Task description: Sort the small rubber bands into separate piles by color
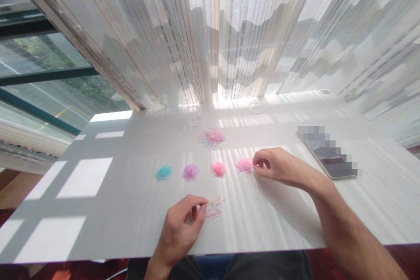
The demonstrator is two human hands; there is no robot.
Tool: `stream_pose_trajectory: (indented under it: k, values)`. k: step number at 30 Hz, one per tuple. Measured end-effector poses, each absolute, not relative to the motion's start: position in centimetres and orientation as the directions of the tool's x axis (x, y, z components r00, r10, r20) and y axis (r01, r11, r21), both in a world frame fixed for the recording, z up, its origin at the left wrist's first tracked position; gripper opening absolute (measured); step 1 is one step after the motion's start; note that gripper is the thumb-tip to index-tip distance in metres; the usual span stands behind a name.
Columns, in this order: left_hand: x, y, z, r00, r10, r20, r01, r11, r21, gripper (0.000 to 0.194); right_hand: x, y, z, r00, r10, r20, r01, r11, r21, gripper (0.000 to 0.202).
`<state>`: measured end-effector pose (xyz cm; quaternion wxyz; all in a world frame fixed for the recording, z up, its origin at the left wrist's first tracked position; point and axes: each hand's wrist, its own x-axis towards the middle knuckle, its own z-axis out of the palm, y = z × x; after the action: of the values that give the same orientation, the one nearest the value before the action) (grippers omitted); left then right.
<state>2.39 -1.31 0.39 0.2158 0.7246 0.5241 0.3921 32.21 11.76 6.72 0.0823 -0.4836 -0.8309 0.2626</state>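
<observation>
Four small piles of thin coloured bands lie in a row on the white table: blue, purple, coral pink and light pink. Behind them sits a larger mixed pile. My right hand is pinched at the right edge of the light pink pile; whatever its fingertips hold is too small to name. Nearer the front edge, my left hand pinches at the left side of a few loose pale bands; what lies between its fingertips cannot be made out.
A phone lies on the right of the white table. Two clear round containers, one at the back centre and one further right, stand near the striped curtain. A window is at the left.
</observation>
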Motion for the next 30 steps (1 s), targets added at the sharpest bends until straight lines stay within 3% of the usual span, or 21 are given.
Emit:
stream_pose_trajectory:
  k: [10, 19, 30]
  values:
    - [2.5, -1.3, 0.4, 0.136, 0.920, 0.368, 0.583, -0.375, 0.721, 0.011, 32.9, 11.7, 7.2, -0.386, 0.905, -0.177, 0.844, 0.270, -0.463, 0.015]
    - [2.5, -1.3, 0.5, 0.137, 0.920, 0.366, 0.589, -0.373, 0.717, 0.010, 32.7, 11.7, 6.1, -0.397, 0.901, -0.176, 0.854, 0.293, -0.430, 0.019]
    - [2.5, -1.2, 0.6, 0.139, 0.922, 0.361, 0.600, -0.369, 0.710, 0.009, 32.1, 11.3, 6.3, -0.425, 0.886, -0.185, 0.826, 0.295, -0.480, 0.022]
